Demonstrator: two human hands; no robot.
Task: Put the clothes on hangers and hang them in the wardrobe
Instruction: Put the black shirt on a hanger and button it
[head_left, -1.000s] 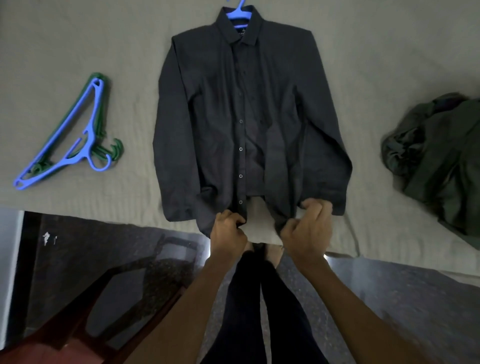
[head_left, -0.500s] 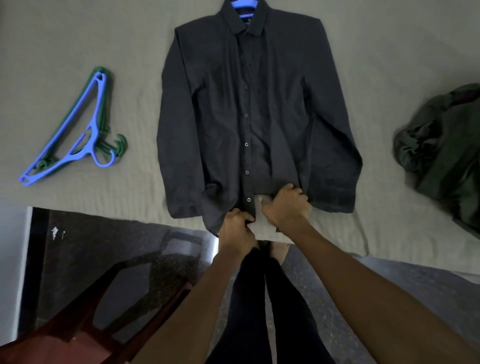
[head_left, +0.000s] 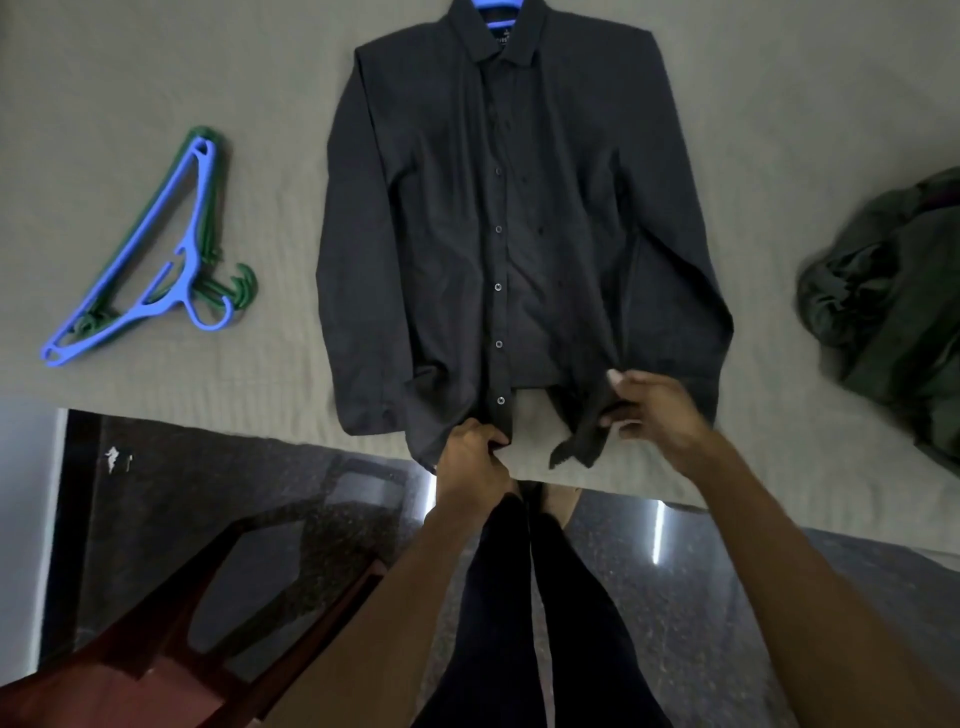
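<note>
Grey bedsheet (head_left: 769, 104) spreads under a dark button-up shirt (head_left: 467, 234) lying flat, collar far from the person, a blue hanger (head_left: 497, 4) seemingly inside its neck. At the near hem, the left hand (head_left: 470, 457) grips the buttoned placket edge while the right hand (head_left: 657, 415) pinches the loose front flap. Spare hangers (head_left: 156, 260) lie well left, a crumpled green garment (head_left: 893, 306) right.

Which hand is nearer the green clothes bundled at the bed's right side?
Right. The right hand holds the dark shirt's hem on the side toward the green bundle, apart from it; the left hand grips the hem farther away.
</note>
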